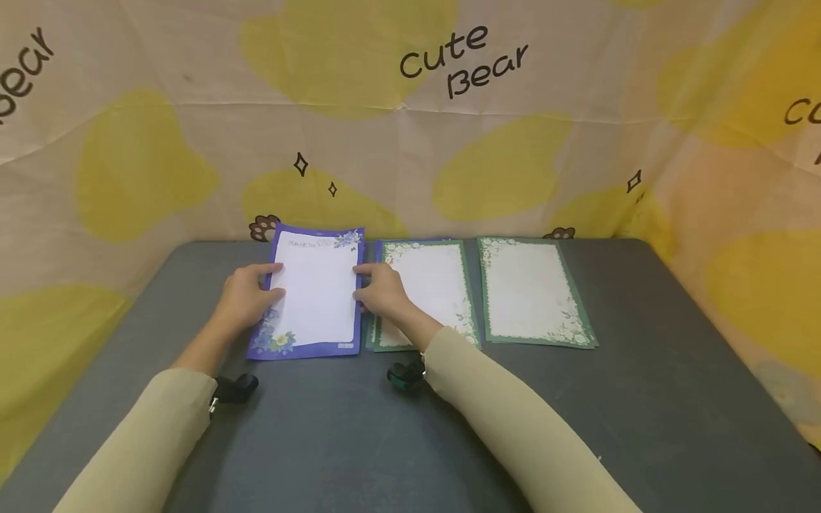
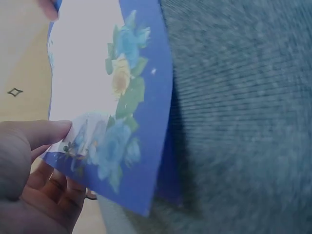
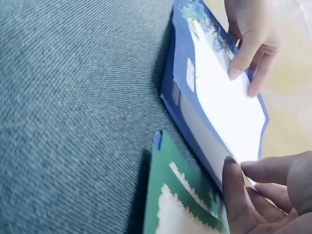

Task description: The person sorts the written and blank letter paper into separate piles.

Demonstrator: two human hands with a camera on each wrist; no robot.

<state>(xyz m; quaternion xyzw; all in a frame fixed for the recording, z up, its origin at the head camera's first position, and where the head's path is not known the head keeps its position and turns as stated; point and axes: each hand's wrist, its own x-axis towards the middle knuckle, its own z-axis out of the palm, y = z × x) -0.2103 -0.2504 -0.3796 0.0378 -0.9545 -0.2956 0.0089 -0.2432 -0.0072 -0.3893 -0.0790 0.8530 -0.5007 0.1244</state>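
Observation:
A blue-bordered sheet of stationery paper (image 1: 318, 303) with printed blue flowers is held up at the left of the table. My left hand (image 1: 244, 296) pinches its left edge, thumb on the front and fingers behind, as the left wrist view shows. On the opposite edge, my right hand (image 1: 383, 291) pinches the paper between thumb and fingers. Beneath the held sheet lies another blue-bordered sheet (image 3: 187, 119) in the right wrist view. Just right of it, partly behind my right hand and forearm, is a green-bordered floral sheet (image 1: 426, 274), with blue edges peeking out underneath.
Farther right lie green-bordered sheets (image 1: 529, 292), slightly offset, on the dark grey table (image 1: 333, 442). A patterned cloth (image 1: 398, 142) with yellow patches and lettering hangs behind the table. Dark wrist devices (image 1: 236, 388) sit under both forearms.

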